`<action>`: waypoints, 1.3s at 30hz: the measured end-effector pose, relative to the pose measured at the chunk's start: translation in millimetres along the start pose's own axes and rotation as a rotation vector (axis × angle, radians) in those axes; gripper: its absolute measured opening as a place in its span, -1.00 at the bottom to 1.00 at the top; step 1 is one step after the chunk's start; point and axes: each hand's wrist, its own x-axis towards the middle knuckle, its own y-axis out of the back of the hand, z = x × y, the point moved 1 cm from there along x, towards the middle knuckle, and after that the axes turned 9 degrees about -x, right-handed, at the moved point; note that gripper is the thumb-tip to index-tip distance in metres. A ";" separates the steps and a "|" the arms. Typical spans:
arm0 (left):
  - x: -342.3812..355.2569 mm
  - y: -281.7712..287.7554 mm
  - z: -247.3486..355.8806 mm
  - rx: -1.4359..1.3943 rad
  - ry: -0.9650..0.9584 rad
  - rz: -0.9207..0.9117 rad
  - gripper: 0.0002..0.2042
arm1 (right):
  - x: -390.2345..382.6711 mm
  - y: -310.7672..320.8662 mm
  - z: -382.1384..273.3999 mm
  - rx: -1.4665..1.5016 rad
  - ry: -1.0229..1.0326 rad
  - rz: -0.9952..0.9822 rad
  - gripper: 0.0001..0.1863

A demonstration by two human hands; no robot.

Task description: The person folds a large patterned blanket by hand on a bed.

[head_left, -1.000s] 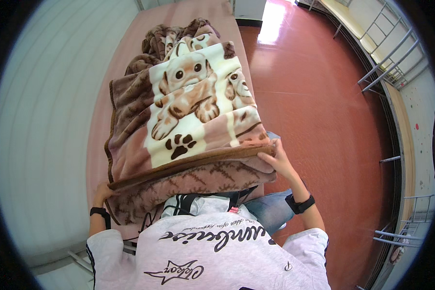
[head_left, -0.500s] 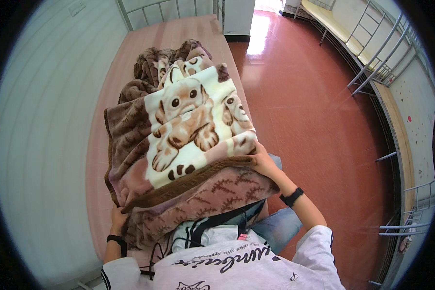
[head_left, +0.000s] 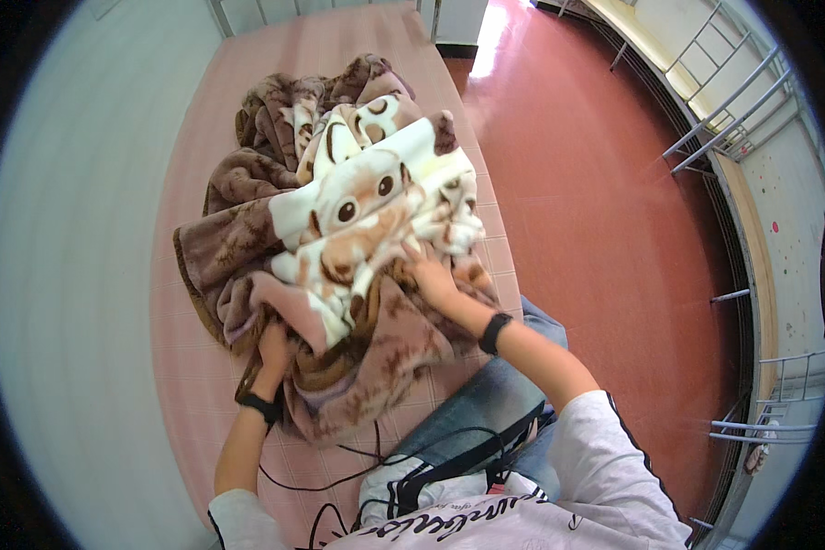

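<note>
Hands (head_left: 433, 282) in near folds of blanket (head_left: 346, 240)

Dormitory-like room | 1 pink-sheeted bed (head_left: 312, 41) | metal bed frames (head_left: 724, 101) along right-hand wall (head_left: 784, 183)

Blanket (head_left: 339, 197) on bed (head_left: 339, 41), wall (head_left: 73, 229) left, floor (head_left: 596, 257) right, bunk (head_left: 625, 20) past floor

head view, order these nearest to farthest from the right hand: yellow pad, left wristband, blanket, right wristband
From the right hand:
1. blanket: touched by it, bunched on the bed
2. right wristband: black, just behind that hand
3. left wristband: black, on the other wrist
4. yellow pad: upper right, across the red floor
</note>
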 end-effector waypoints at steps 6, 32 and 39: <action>116.8 -9.8 -13.2 -0.140 0.129 -0.049 -0.72 | 104.4 -49.9 44.9 -0.073 -0.058 0.131 -0.64; 109.8 -76.1 -132.6 0.435 -0.177 0.493 -0.65 | 87.9 -88.7 35.3 -0.556 -0.024 0.725 -0.78; 43.6 -120.6 -112.1 1.624 0.019 0.640 -0.64 | -8.9 -78.2 51.0 -0.779 0.012 0.531 -0.64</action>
